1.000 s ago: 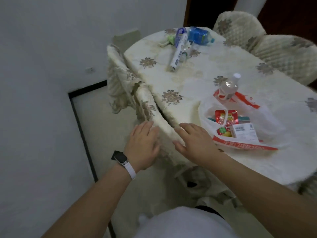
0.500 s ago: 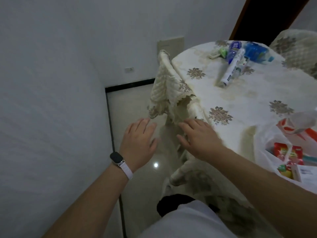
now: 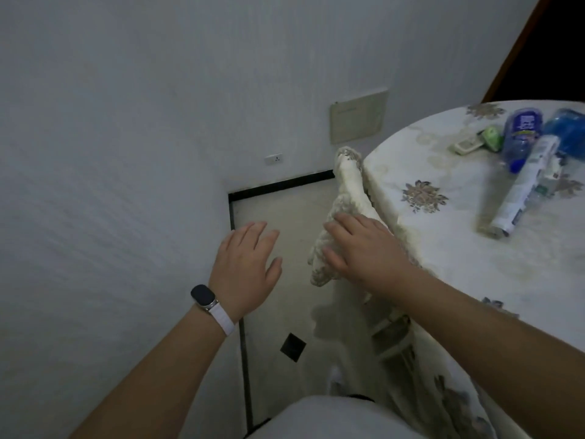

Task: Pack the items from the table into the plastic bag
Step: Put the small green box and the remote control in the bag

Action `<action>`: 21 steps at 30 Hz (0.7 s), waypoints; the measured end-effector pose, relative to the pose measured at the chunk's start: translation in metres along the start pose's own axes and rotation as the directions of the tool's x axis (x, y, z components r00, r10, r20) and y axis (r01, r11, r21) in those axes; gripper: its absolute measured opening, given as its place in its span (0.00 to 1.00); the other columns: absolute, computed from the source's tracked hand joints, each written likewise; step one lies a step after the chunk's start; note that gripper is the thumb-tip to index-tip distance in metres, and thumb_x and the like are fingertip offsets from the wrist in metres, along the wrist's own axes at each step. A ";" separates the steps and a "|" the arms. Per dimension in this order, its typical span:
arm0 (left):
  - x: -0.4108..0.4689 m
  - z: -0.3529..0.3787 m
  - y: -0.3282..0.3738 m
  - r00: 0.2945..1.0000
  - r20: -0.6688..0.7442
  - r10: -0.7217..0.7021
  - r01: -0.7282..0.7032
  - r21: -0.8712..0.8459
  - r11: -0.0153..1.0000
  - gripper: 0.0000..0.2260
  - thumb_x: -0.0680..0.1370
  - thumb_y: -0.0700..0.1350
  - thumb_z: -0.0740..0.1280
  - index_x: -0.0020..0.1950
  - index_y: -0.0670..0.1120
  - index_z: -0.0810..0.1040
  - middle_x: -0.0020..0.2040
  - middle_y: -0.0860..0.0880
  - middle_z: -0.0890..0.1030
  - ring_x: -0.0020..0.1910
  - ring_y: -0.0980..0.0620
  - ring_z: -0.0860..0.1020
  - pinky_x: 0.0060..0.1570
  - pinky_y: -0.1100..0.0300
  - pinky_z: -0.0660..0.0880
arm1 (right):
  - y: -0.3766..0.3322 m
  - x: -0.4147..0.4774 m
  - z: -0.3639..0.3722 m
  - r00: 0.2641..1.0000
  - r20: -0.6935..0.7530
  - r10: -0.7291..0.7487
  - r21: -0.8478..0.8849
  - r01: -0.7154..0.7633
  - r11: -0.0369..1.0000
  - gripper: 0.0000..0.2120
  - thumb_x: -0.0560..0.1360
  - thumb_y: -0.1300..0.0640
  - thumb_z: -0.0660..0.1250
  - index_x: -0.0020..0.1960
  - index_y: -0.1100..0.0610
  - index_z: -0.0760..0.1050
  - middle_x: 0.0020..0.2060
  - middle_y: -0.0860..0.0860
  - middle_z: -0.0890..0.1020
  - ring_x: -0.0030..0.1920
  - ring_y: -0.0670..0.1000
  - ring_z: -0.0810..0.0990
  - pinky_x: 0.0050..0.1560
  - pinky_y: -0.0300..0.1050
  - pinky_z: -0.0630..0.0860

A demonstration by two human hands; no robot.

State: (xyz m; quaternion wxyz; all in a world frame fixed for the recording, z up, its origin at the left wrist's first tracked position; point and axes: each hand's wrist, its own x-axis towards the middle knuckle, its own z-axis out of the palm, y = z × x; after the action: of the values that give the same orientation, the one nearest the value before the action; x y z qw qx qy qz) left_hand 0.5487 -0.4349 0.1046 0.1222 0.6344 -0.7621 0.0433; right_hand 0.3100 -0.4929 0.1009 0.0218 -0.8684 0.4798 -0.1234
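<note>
**Head view, read left to right.** My left hand (image 3: 245, 267), with a black smartwatch on a white strap (image 3: 205, 300) at the wrist, hangs flat and released over the pale tiled floor (image 3: 285, 223). Its fingers are straight and touch nothing. Just at its 3 o'clock, the cream quilted fabric chair cover (image 3: 346, 198) stands against the rim of the round counter under a cream floral tablecloth (image 3: 443, 248). My right hand (image 3: 364, 255) rests on that cover, released, fingers straight, grasping nothing. At 2 o'clock in the view, well apart from both hands, lie things not yet packed. These are a small green-and-white item (image 3: 492, 139), a clear plastic bottle with a blue label (image 3: 519, 134), a long white tube (image 3: 522, 188) and a blue plastic packet (image 3: 566, 131), bunched close together.

**Change.** A second ago my left hand lay at the chair cover beside the right. It has since come off and now sits apart from the cover, over the floor. The view has swung toward 9 o'clock. The white plastic bag, then on the counter at 4 o'clock with several items inside, is now out of frame. I judge this a pause in packing: neither hand carries anything, and the far cluster remains to be fetched.
</note>
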 end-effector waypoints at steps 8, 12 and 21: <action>0.102 0.024 -0.041 0.995 -0.061 0.078 -0.080 -0.022 0.997 0.19 0.76 0.50 0.65 0.65 0.44 0.76 0.64 0.41 0.77 0.61 0.39 0.75 0.59 0.45 0.73 | 0.035 0.090 0.016 0.998 0.034 0.061 0.007 -0.061 0.998 0.25 0.76 0.41 0.55 0.64 0.55 0.75 0.62 0.55 0.77 0.61 0.57 0.75 0.60 0.54 0.72; 0.165 0.050 -0.073 0.986 -0.070 0.149 -0.153 -0.046 0.987 0.20 0.76 0.51 0.64 0.64 0.44 0.77 0.64 0.41 0.77 0.61 0.39 0.75 0.59 0.46 0.73 | 0.051 0.141 0.031 0.992 0.061 0.111 -0.032 -0.109 0.994 0.25 0.76 0.40 0.55 0.64 0.55 0.75 0.63 0.55 0.77 0.62 0.57 0.75 0.60 0.54 0.72; 0.347 0.094 -0.173 0.953 -0.093 0.288 -0.299 -0.160 0.941 0.20 0.76 0.52 0.63 0.64 0.44 0.78 0.64 0.42 0.77 0.62 0.41 0.75 0.59 0.47 0.72 | 0.070 0.300 0.049 0.951 0.096 0.294 -0.116 -0.282 0.952 0.26 0.77 0.40 0.55 0.66 0.54 0.74 0.64 0.55 0.77 0.62 0.57 0.76 0.61 0.54 0.73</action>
State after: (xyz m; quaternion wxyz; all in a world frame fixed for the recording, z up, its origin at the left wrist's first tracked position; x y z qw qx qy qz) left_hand 0.6480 -0.8206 0.0823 0.1947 0.4989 -0.8444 0.0165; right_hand 0.4159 -0.7864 0.1003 0.0225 -0.7945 0.6051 -0.0454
